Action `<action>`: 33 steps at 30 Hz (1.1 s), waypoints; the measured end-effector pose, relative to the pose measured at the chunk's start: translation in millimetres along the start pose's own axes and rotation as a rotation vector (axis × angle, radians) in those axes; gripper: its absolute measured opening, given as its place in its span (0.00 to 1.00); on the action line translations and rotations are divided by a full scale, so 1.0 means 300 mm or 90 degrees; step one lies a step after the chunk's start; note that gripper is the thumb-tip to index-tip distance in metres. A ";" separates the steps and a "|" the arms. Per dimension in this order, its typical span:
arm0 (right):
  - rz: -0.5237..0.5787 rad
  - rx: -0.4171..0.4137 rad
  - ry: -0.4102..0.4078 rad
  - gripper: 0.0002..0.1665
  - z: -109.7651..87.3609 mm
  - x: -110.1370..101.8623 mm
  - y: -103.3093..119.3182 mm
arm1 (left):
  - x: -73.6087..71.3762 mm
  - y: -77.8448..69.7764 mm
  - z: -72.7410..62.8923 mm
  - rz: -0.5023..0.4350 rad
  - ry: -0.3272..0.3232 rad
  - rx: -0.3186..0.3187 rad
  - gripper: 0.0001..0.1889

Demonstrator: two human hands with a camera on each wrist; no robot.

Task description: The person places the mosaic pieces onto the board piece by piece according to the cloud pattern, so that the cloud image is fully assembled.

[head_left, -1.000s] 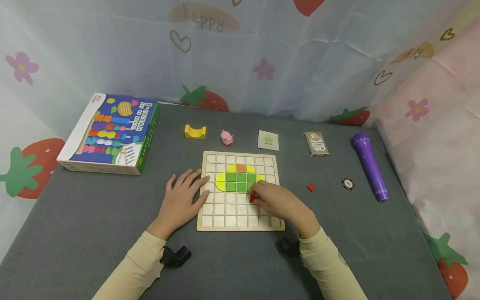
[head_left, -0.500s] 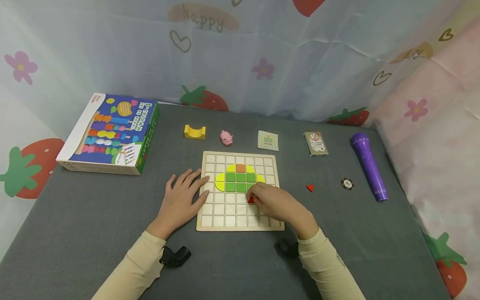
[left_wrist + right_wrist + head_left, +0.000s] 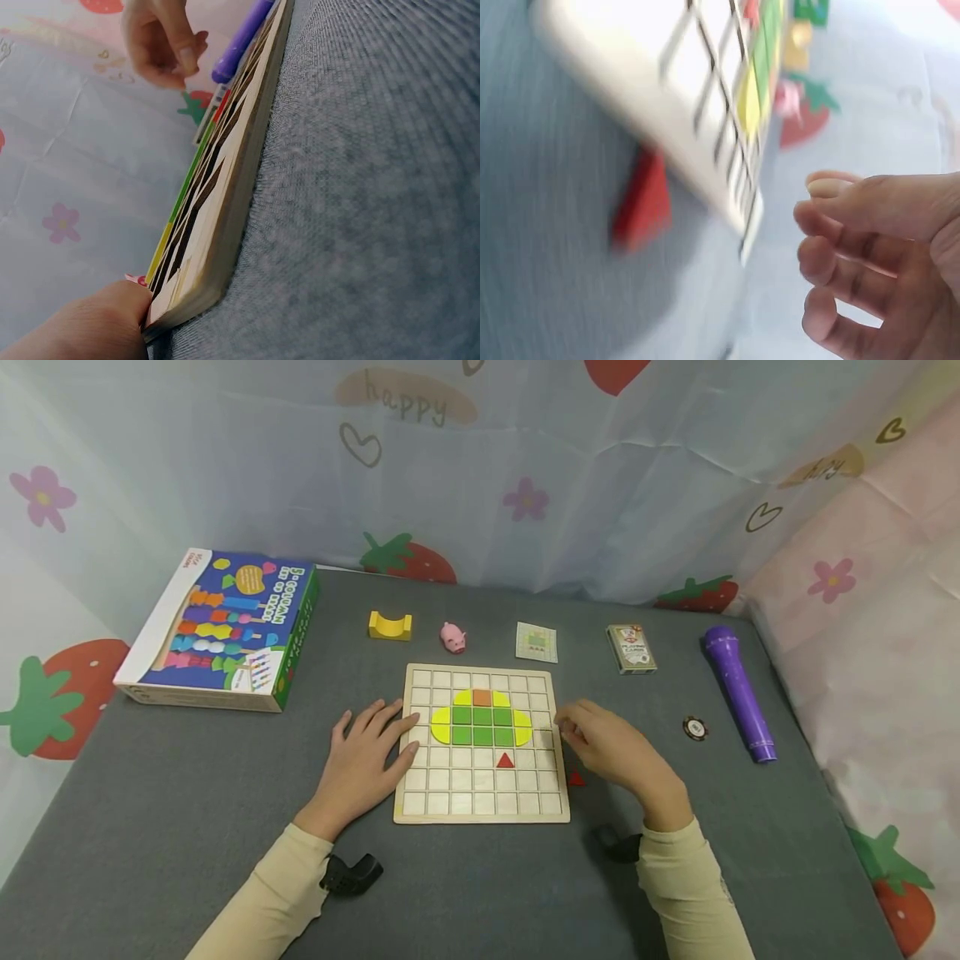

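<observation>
In the head view my left hand [image 3: 363,764] lies spread on the cloth, its fingertips and thumb resting on the left edge of a wooden grid board [image 3: 461,802]. On the board sit several green squares [image 3: 483,726], yellow rounded pieces [image 3: 441,725], an orange square [image 3: 482,697] and, lower down, a red triangle [image 3: 506,761]. My right hand [image 3: 611,747] is raised beside the board's right edge. Its fingers are loosely bent, and nothing shows between them in the right wrist view. Below it, another red triangle [image 3: 643,201] lies on the cloth close to the board.
Behind the board are a yellow arched block [image 3: 390,626], a pink pig figure [image 3: 453,637], a pattern card [image 3: 537,642] and a playing-card box [image 3: 632,649]. Right stand a round chip [image 3: 695,728] and a purple microphone-shaped tube [image 3: 740,695]; a toy box [image 3: 225,622] lies far left.
My right hand has let go of the red triangle on the board and moved right, off it. A triangle beside the board now shows; the spot of the one farther right is covered. Left hand still.
</observation>
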State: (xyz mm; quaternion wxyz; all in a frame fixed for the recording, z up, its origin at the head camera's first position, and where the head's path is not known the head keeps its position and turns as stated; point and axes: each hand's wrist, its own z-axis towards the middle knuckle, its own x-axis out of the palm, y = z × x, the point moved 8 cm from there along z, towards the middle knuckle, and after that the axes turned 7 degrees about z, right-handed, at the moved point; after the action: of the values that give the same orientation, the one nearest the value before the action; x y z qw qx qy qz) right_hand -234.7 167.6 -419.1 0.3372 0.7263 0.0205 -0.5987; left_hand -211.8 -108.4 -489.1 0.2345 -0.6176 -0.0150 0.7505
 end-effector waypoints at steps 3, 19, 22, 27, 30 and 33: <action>0.009 0.063 -0.006 0.13 -0.031 -0.044 -0.086 | 0.000 -0.001 0.000 0.001 0.000 -0.001 0.24; -0.007 0.158 -0.011 0.14 -0.101 -0.032 -0.304 | -0.002 -0.005 0.000 0.005 -0.002 -0.001 0.24; -0.004 0.154 -0.014 0.13 -0.100 -0.032 -0.309 | -0.001 -0.003 0.001 0.008 -0.002 -0.002 0.24; 0.002 0.165 -0.011 0.12 -0.100 -0.033 -0.317 | 0.000 -0.002 0.002 0.012 -0.001 -0.003 0.25; -0.006 0.157 -0.014 0.09 -0.099 -0.034 -0.319 | 0.000 -0.002 0.002 0.013 -0.001 -0.002 0.25; -0.016 0.143 -0.024 0.06 -0.097 -0.040 -0.311 | -0.001 -0.001 0.003 0.013 -0.002 -0.003 0.24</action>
State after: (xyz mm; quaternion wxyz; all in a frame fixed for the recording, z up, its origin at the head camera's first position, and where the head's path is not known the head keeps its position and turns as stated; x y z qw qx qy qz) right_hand -253.6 259.1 -450.2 0.2468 0.7477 -0.0440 -0.6149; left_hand -212.4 -107.9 -488.6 0.2255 -0.6168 -0.0107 0.7540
